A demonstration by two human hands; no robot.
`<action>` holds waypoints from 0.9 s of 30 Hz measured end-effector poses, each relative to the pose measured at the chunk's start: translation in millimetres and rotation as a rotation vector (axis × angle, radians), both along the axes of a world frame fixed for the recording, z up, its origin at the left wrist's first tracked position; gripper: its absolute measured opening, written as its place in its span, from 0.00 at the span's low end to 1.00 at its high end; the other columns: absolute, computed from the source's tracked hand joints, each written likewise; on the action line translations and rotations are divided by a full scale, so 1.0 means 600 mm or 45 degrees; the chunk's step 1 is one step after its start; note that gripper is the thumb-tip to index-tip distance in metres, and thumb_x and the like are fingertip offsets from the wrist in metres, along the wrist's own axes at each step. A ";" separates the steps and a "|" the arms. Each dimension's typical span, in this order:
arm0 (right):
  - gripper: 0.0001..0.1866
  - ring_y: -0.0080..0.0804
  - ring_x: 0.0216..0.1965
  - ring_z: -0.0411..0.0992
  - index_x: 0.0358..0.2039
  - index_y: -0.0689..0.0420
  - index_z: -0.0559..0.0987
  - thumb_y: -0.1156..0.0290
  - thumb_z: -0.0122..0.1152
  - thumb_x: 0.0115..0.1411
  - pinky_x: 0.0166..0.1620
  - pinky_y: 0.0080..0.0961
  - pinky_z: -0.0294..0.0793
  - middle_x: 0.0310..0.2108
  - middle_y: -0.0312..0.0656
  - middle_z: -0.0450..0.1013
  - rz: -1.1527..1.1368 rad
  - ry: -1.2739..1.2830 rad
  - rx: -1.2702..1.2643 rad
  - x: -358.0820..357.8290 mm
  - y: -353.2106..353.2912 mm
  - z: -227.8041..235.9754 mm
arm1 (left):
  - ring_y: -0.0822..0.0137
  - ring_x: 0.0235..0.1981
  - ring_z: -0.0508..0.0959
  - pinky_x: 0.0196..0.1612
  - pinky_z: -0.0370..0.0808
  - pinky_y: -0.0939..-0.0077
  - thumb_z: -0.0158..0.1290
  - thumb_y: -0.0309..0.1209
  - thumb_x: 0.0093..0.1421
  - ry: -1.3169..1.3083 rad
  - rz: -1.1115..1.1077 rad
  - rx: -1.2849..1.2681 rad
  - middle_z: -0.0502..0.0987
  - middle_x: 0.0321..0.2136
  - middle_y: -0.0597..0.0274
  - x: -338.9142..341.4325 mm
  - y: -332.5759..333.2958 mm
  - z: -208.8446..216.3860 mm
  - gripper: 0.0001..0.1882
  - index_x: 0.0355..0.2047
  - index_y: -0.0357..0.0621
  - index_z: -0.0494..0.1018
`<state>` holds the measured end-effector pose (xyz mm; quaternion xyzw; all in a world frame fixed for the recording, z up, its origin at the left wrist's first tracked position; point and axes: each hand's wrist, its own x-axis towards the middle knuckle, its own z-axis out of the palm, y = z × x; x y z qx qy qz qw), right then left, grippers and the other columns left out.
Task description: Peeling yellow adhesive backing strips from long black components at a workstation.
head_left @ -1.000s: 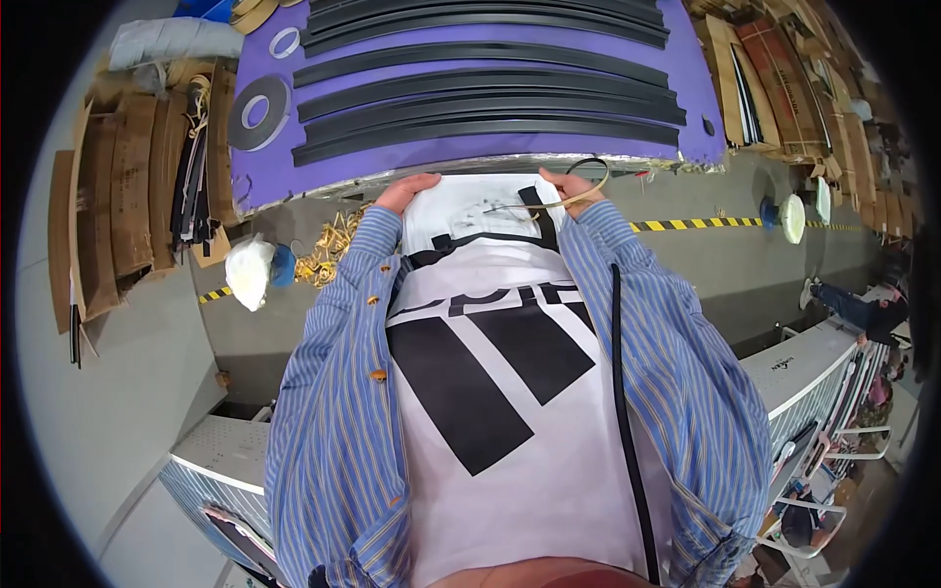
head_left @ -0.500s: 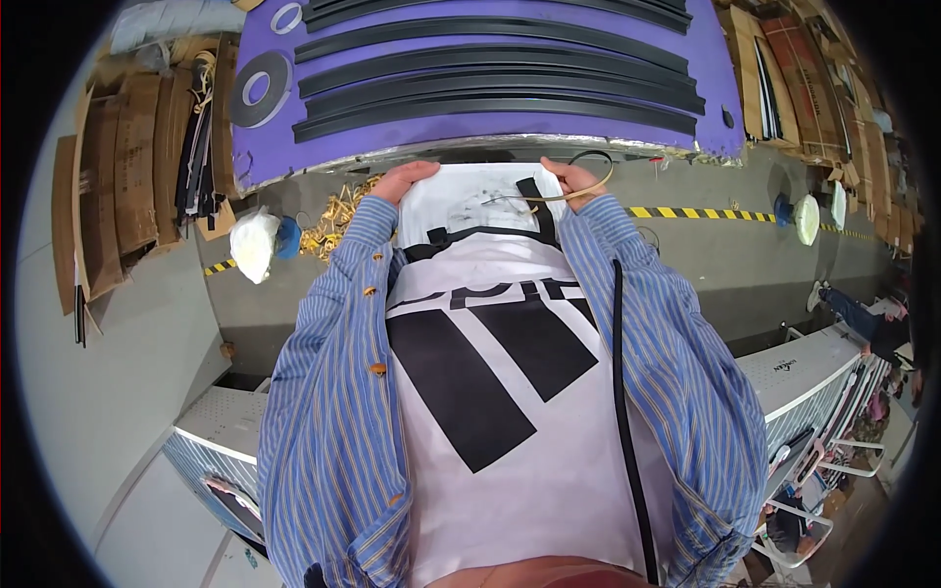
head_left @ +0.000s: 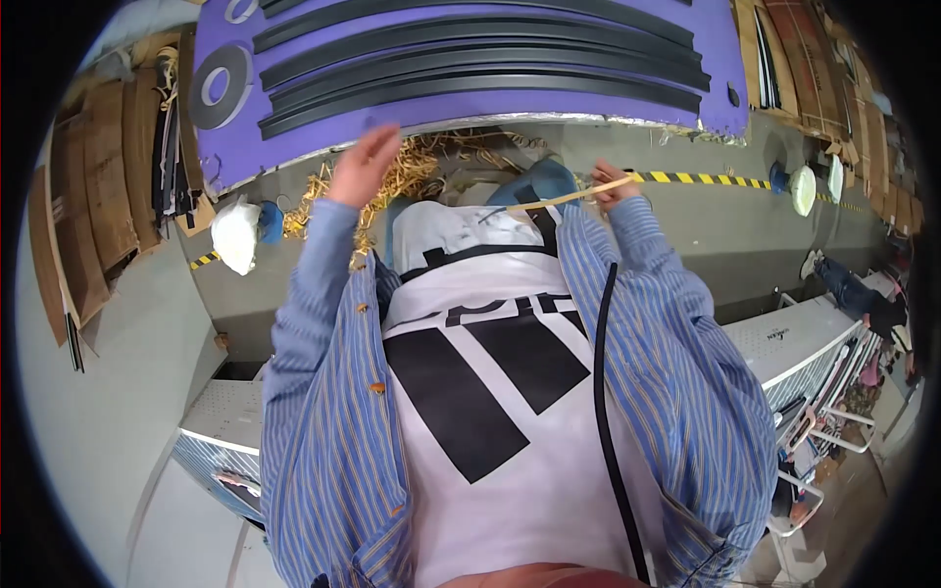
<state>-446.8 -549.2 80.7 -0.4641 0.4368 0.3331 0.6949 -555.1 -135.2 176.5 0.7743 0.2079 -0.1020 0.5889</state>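
Note:
My left hand is raised just short of the near edge of the purple table. It is slightly blurred, its fingers stretched out and nothing in them. At the right, my right hand has its fingers bent around a thin tan strip, which reaches left across my lap. Beneath the strip hangs the white cloth of an apron, smudged with dark marks and crossed by a black strap. Long dark grey strips lie side by side on the table.
A grey tape roll sits at the table's left end. Curled yellow strips are heaped on the floor ahead. White bags on blue stands flank me, with leaning cardboard at left and a white bench at right.
Both hands have let go of the white cloth's corners, and it has dropped over my lap. My left hand moved up and left; my right hand moved right, with the tan strip straightened.

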 end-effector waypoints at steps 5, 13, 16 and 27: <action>0.10 0.17 0.08 0.46 0.24 0.50 0.68 0.65 0.53 0.61 0.09 0.15 0.40 0.13 0.30 0.58 -0.073 0.146 -0.151 -0.035 -0.251 -0.081 | 0.58 0.51 0.71 0.54 0.66 0.61 0.50 0.43 0.58 0.065 -0.745 0.241 0.73 0.48 0.54 -0.048 -0.060 -0.092 0.25 0.52 0.42 0.67; 0.09 0.16 0.07 0.46 0.27 0.53 0.69 0.65 0.50 0.63 0.09 0.15 0.39 0.15 0.32 0.63 -0.294 0.342 -0.532 -0.105 -0.372 -0.069 | 0.58 0.55 0.68 0.57 0.63 0.61 0.53 0.46 0.57 -0.138 -0.638 -0.177 0.68 0.53 0.53 0.001 -0.078 0.066 0.31 0.58 0.45 0.62; 0.09 0.16 0.08 0.46 0.26 0.53 0.69 0.65 0.52 0.62 0.10 0.15 0.40 0.15 0.33 0.64 -0.269 0.327 -0.469 -0.105 -0.334 -0.094 | 0.60 0.57 0.65 0.57 0.62 0.65 0.55 0.45 0.55 -0.038 -0.874 -0.057 0.66 0.56 0.53 0.002 -0.099 0.069 0.33 0.59 0.47 0.61; 0.06 0.20 0.21 0.64 0.27 0.50 0.70 0.65 0.52 0.60 0.23 0.15 0.64 0.20 0.31 0.66 -0.079 -0.289 -0.291 -0.113 -0.267 -0.221 | 0.61 0.55 0.67 0.56 0.64 0.69 0.55 0.32 0.52 0.866 -1.108 -0.451 0.68 0.52 0.53 0.074 -0.206 0.209 0.28 0.54 0.41 0.65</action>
